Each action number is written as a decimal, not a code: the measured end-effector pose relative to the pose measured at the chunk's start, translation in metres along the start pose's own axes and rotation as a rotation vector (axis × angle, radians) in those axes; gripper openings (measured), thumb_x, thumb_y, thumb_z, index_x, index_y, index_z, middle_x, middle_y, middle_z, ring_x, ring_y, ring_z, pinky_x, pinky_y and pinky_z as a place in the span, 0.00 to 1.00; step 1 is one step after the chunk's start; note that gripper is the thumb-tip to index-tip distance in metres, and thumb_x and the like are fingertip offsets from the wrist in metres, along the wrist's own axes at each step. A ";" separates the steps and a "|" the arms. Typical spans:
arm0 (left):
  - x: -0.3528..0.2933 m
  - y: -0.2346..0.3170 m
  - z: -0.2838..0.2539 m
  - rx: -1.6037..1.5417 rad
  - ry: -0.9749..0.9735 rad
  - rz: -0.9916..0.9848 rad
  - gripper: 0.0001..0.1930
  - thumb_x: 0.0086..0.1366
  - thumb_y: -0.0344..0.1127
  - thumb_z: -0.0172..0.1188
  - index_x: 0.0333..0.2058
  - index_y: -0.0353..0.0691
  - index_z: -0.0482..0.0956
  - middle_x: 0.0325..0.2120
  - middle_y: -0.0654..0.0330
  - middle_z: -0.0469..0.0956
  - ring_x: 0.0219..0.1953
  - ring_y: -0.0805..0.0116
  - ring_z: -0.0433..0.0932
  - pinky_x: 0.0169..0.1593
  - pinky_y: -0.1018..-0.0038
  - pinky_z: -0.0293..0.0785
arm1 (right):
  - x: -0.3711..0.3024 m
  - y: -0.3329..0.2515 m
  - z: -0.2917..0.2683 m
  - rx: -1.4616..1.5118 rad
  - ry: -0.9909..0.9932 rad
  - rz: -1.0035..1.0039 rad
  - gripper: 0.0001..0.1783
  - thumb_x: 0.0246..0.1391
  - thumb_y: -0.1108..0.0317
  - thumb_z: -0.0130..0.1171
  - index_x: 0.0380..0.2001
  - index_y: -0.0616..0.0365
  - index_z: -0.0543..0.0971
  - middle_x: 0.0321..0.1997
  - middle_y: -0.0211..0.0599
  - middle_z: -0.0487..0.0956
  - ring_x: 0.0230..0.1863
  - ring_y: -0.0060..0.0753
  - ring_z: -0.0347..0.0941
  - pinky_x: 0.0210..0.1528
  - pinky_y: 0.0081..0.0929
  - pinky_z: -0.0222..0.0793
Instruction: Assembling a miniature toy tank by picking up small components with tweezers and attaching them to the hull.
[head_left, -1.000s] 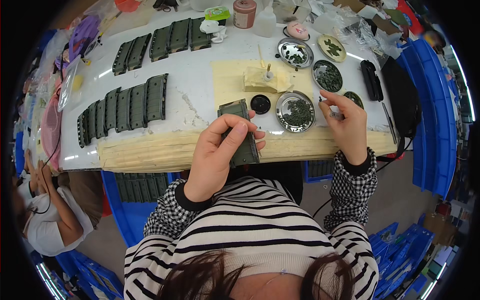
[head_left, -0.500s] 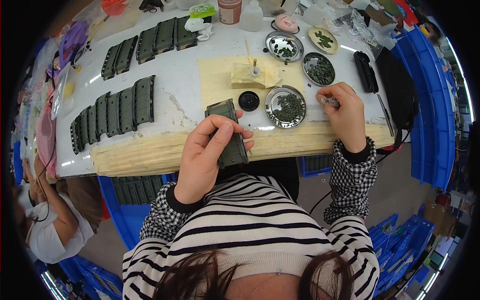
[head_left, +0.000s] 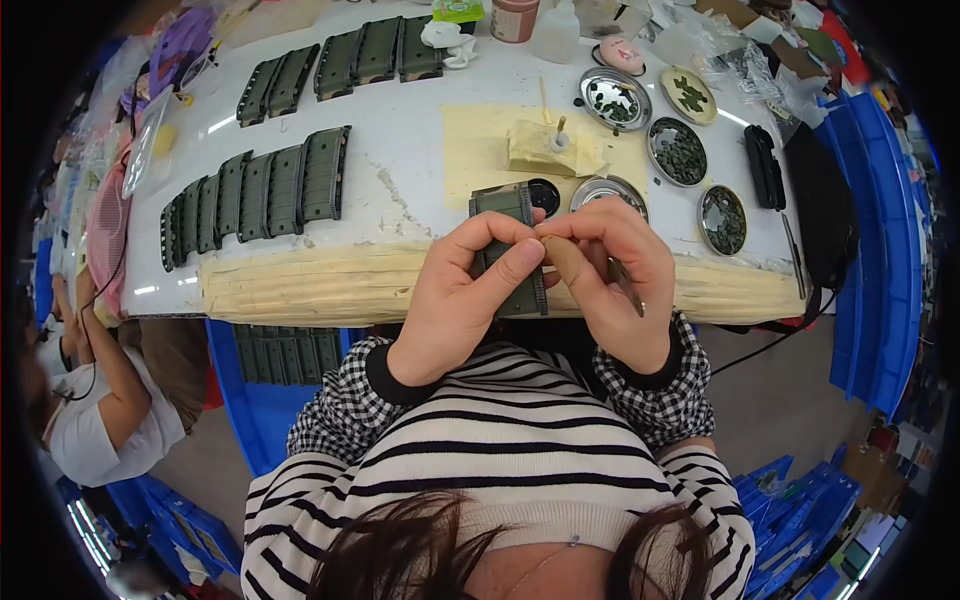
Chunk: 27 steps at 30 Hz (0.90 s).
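My left hand (head_left: 450, 300) holds a dark green ribbed panel (head_left: 505, 202), slightly curved, upright above the table's front edge. Thumb and fingers grip it from both sides. At its right edge my right hand (head_left: 630, 300) is closed, its fingertips meeting my left fingertips; whatever is pinched there is too small to make out. A thin metal tool (head_left: 628, 284), perhaps tweezers, lies across the right palm. Behind the right hand, a metal dish (head_left: 640, 203) is partly hidden. A black round lid (head_left: 545, 196) sits just behind the panel.
Metal dishes of small green pieces stand at right, one near (head_left: 745, 218), one farther back (head_left: 650, 148). A taped block (head_left: 530, 155) holds a small pot with a stick. Rows of green panels (head_left: 255, 190) lie left. Blue crates (head_left: 240, 410) are below; another person (head_left: 120, 400) sits at left.
My right hand has moved left from beside the dishes to the panel's right edge, uncovering a dish of green pieces. The view has shifted slightly; my left hand still holds the panel.
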<state>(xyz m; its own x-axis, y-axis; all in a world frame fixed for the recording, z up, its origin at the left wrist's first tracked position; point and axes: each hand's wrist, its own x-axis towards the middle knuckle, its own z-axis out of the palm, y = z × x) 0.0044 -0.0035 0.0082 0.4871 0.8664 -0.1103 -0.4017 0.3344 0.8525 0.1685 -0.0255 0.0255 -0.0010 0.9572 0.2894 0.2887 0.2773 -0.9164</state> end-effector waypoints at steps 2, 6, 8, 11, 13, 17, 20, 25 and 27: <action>-0.001 -0.001 -0.008 0.037 0.004 0.016 0.09 0.69 0.34 0.54 0.39 0.33 0.74 0.42 0.60 0.75 0.40 0.77 0.75 0.48 0.77 0.74 | -0.002 0.004 0.008 0.041 0.008 0.015 0.10 0.49 0.81 0.62 0.37 0.61 0.81 0.31 0.32 0.74 0.23 0.19 0.66 0.23 0.14 0.62; -0.002 0.002 -0.015 -0.037 -0.024 -0.050 0.09 0.70 0.35 0.52 0.36 0.34 0.73 0.39 0.62 0.75 0.38 0.78 0.75 0.47 0.76 0.77 | -0.002 0.004 0.010 -0.001 -0.022 -0.072 0.14 0.48 0.82 0.63 0.39 0.60 0.81 0.31 0.33 0.75 0.25 0.20 0.69 0.24 0.14 0.63; -0.004 0.009 -0.013 -0.191 -0.049 -0.150 0.08 0.70 0.35 0.51 0.35 0.38 0.71 0.37 0.63 0.75 0.39 0.78 0.75 0.46 0.78 0.74 | 0.001 -0.004 0.003 -0.126 -0.054 -0.140 0.14 0.48 0.82 0.63 0.40 0.59 0.81 0.32 0.35 0.76 0.26 0.22 0.72 0.25 0.15 0.66; -0.003 0.009 -0.013 -0.243 -0.080 -0.192 0.08 0.70 0.35 0.50 0.35 0.37 0.71 0.34 0.63 0.75 0.38 0.78 0.75 0.45 0.76 0.77 | 0.004 0.004 -0.005 -0.267 -0.116 -0.379 0.16 0.41 0.77 0.66 0.38 0.58 0.81 0.33 0.37 0.78 0.28 0.32 0.76 0.27 0.24 0.70; -0.002 0.008 -0.014 -0.211 -0.100 -0.195 0.09 0.70 0.35 0.50 0.35 0.35 0.71 0.34 0.63 0.75 0.37 0.79 0.75 0.45 0.75 0.79 | 0.011 0.004 -0.015 -0.411 -0.191 -0.553 0.19 0.34 0.70 0.67 0.37 0.57 0.81 0.32 0.35 0.78 0.26 0.32 0.75 0.26 0.25 0.68; -0.004 0.007 -0.017 -0.129 -0.136 -0.199 0.10 0.70 0.36 0.50 0.34 0.35 0.71 0.34 0.64 0.74 0.37 0.79 0.75 0.46 0.76 0.77 | 0.013 -0.009 -0.024 -0.622 -0.309 -0.676 0.23 0.28 0.70 0.71 0.35 0.58 0.81 0.30 0.34 0.78 0.23 0.30 0.72 0.23 0.24 0.66; -0.006 0.005 -0.018 -0.024 -0.165 -0.166 0.07 0.71 0.33 0.48 0.41 0.37 0.70 0.41 0.59 0.74 0.41 0.74 0.75 0.47 0.75 0.75 | 0.012 -0.002 -0.019 -0.590 -0.217 -0.718 0.20 0.32 0.68 0.69 0.34 0.58 0.80 0.30 0.34 0.76 0.21 0.30 0.69 0.23 0.22 0.63; -0.014 0.014 -0.007 0.162 -0.100 -0.025 0.38 0.68 0.21 0.44 0.69 0.50 0.34 0.53 0.50 0.69 0.47 0.64 0.76 0.51 0.68 0.76 | 0.012 0.002 -0.019 -0.282 -0.011 -0.252 0.12 0.38 0.78 0.68 0.30 0.60 0.79 0.29 0.31 0.76 0.18 0.20 0.62 0.20 0.16 0.58; -0.015 0.012 -0.009 0.174 -0.111 0.015 0.38 0.66 0.20 0.45 0.69 0.48 0.36 0.54 0.49 0.68 0.47 0.66 0.76 0.51 0.68 0.75 | 0.011 0.006 -0.021 -0.178 0.004 -0.095 0.09 0.43 0.82 0.64 0.30 0.61 0.79 0.30 0.29 0.76 0.18 0.13 0.58 0.20 0.13 0.55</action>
<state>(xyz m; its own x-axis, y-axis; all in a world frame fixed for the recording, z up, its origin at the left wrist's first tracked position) -0.0143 -0.0091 0.0159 0.5685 0.8213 -0.0476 -0.2744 0.2438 0.9302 0.1902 -0.0153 0.0292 -0.0326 0.9269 0.3739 0.4521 0.3473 -0.8215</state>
